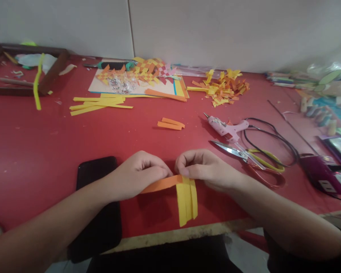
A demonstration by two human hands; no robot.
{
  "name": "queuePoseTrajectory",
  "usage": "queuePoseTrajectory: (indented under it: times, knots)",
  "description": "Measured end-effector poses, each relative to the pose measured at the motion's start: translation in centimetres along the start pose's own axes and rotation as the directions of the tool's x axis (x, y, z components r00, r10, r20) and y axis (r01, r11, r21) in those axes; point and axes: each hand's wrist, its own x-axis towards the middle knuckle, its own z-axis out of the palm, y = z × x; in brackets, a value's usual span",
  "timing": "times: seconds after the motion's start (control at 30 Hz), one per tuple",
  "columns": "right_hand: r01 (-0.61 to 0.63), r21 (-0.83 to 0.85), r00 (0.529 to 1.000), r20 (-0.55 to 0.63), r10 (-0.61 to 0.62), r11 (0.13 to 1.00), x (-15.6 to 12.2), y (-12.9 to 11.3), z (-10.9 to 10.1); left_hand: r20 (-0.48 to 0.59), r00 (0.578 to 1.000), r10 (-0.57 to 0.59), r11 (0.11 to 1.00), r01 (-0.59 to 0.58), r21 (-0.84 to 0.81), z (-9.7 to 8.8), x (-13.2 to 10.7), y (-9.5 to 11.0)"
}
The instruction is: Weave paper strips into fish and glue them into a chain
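My left hand (147, 172) pinches an orange paper strip (161, 184) that runs level toward the right. Several yellow paper strips (186, 201) hang down side by side from the orange strip's right end. My right hand (201, 167) is closed, its thumb and fingertips pinching the top of the yellow strips where they meet the orange one. Both hands are just above the red table, near its front edge. Under my left forearm lies a black phone-like slab (99, 220). Two short orange strips (171, 124) rest on the table beyond my hands.
To the right lie a pink glue gun (227, 129), scissors (233, 149) and a purple box-shaped device (326, 174). Farther back are yellow strips (102, 104), woven paper pieces (147, 72) on a sheet and a pile of paper scraps (227, 87). A dark frame (53, 68) lies far left.
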Motion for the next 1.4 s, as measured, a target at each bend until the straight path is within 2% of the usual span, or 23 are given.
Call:
queuePoseTrajectory:
  times: [0.2,0.3,0.47,0.57,0.87,1.0,1.13,1.27,1.4]
  knots:
    - [-0.148,-0.02,0.986,0.077,0.149,0.989,-0.1,0.1,0.0,0.092,0.996,0.006,0.999,-0.009,0.034,0.1,-0.2,-0.1]
    - [-0.123,-0.011,0.991,0.048,0.123,0.992,-0.1,0.2,0.1,0.079,0.997,0.01,0.999,-0.014,0.041,0.3,-0.1,-0.4]
    - [-0.032,0.051,0.998,-0.057,0.035,0.998,0.0,0.1,0.1,-0.021,1.0,0.003,1.0,-0.003,0.014,0.6,0.1,-0.4]
    - [-0.017,0.013,0.996,-0.089,0.018,1.0,0.0,-0.1,0.0,-0.054,0.998,0.02,1.0,-0.02,0.003,0.6,0.1,-0.4]
    - [-0.084,-0.113,0.993,-0.09,0.074,0.99,-0.4,-0.2,0.3,0.0,1.0,0.02,1.0,-0.02,0.007,0.8,0.0,-0.7]
    - [-0.105,-0.117,0.991,-0.092,0.094,0.988,-0.4,-0.1,0.5,0.0,1.0,0.031,0.999,-0.031,0.021,0.9,0.1,-0.6]
    - [-0.032,-0.004,0.996,-0.086,0.032,0.999,-0.2,0.0,0.6,-0.085,0.993,0.084,0.996,-0.08,0.044,0.8,0.1,-0.7]
    - [0.004,0.07,0.996,-0.092,0.003,0.998,-0.1,0.3,0.4,-0.257,0.96,0.108,0.994,-0.11,0.007,0.6,0.3,-0.9]
    - [0.043,0.06,0.975,-0.223,-0.029,0.997,0.1,0.7,0.1,-0.403,0.911,0.091,0.992,-0.119,-0.045,0.4,0.5,-1.2]
